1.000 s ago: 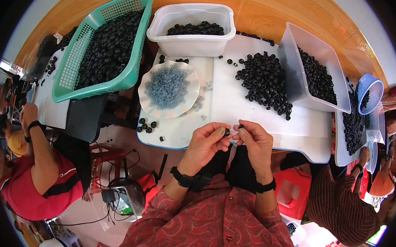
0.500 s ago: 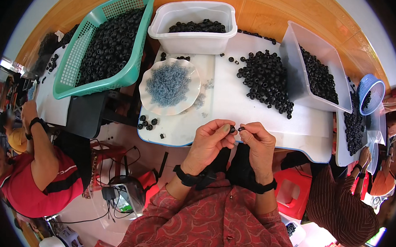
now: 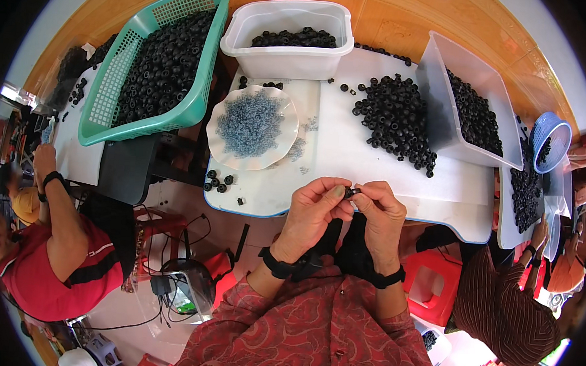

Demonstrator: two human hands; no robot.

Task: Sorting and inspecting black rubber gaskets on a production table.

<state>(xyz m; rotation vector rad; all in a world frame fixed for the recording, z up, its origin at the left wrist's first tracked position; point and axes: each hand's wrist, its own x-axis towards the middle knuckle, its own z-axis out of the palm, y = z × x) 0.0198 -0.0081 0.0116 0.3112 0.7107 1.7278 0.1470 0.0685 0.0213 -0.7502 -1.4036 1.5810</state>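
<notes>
In front of my body, just past the table's near edge, my left hand [image 3: 312, 214] pinches a small round black part [image 3: 348, 193] between thumb and fingertips. My right hand [image 3: 382, 217] is also closed, its thumb and forefinger pressing a smaller black piece [image 3: 355, 191] against that part. The fingertips partly cover both. To the left is a white wavy-edged plate [image 3: 217, 146] heaped with tiny translucent bluish pieces [image 3: 248, 124]. Several loose black parts [image 3: 221, 187] lie below the plate. A larger pile of round black parts [image 3: 392, 118] spreads on the right half of the white tabletop [image 3: 348, 149].
Black parts fill a green basket [image 3: 91, 123] at left, a white tub [image 3: 282, 66] at the back and a clear bin [image 3: 441, 134] at right. A blue basket [image 3: 553, 127] stands farther right. Co-workers sit on both sides, near a red stool [image 3: 434, 273] and cables [image 3: 161, 289].
My two hands have drawn together. The small piece in my right fingers, apart from the left hand's black part before, now meets it.
</notes>
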